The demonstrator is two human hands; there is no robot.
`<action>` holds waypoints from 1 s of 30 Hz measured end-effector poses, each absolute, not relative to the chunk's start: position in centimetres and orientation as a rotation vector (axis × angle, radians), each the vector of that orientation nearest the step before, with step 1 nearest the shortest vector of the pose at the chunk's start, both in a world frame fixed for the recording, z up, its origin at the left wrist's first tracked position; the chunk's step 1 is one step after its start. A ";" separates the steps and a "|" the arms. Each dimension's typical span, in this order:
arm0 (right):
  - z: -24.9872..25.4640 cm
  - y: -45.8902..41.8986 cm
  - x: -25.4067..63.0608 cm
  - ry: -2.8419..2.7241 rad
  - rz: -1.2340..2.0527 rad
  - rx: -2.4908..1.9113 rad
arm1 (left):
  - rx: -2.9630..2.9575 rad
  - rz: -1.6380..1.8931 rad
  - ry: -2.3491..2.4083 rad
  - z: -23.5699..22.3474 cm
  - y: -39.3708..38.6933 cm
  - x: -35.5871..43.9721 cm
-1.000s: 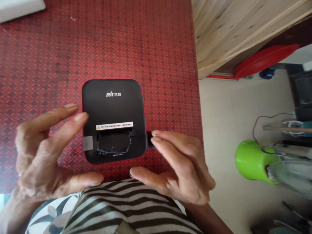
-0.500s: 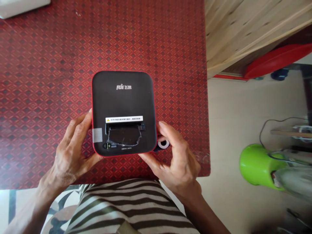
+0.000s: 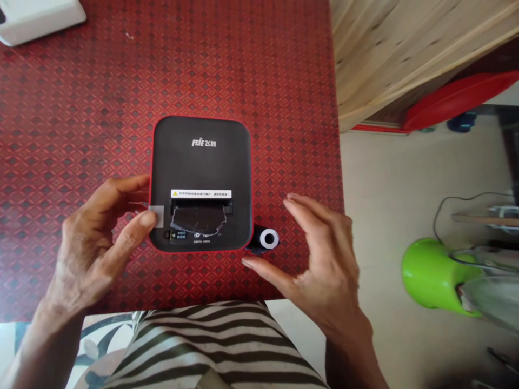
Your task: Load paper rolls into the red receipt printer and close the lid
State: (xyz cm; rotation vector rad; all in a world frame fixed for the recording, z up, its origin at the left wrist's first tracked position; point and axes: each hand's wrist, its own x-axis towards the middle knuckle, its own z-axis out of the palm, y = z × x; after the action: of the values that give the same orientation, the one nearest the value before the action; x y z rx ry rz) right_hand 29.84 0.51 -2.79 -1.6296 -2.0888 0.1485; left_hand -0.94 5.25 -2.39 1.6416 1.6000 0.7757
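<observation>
A black receipt printer (image 3: 203, 170) with a red rim stands on the table, its paper slot partly covered by a torn-edged dark piece (image 3: 198, 220). My left hand (image 3: 107, 232) is at its left edge, the thumb on a small translucent sticker (image 3: 159, 216) and the fingertips against the side, partly hidden. To the right of the printer, my right hand (image 3: 320, 259) is open and holds nothing, thumb and fingers apart. Between that hand and the printer lies a paper roll (image 3: 274, 238) with a dark outside and a white end, close to the printer's lower right corner.
The table (image 3: 284, 70) has a red patterned top. A white object (image 3: 44, 19) sits at its far left corner. Wooden boards (image 3: 389, 43) border the table on the right. On the floor are a green bucket (image 3: 430, 273), a red basin (image 3: 458, 100) and cables.
My right hand has let go of the printer and moved right, with its fingers spread. My left thumb has shifted from the printer's front edge up onto the sticker.
</observation>
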 end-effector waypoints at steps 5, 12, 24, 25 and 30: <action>-4.9 -0.4 30.5 -2.137 0.458 -1.758 | 1.472 0.820 1.585 -1.9 5.6 0.0; -5.5 1.9 29.6 -2.023 0.462 -1.575 | 1.492 0.794 1.592 -1.7 5.2 -0.2; -5.6 4.7 28.8 -2.076 0.532 -1.483 | 1.412 0.764 1.552 -1.6 5.1 -0.2; -5.6 4.3 28.7 -2.085 0.550 -1.489 | 1.398 0.761 1.555 -1.5 5.2 -0.1; -5.6 3.1 28.9 -2.187 0.616 -1.470 | 1.329 0.758 1.550 -1.0 5.9 0.2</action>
State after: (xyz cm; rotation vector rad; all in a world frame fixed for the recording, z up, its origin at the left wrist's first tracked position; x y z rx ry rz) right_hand 28.95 3.09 -5.59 -1.4696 -2.1873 0.6165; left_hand 0.23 5.90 -1.01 1.3290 1.5502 0.7579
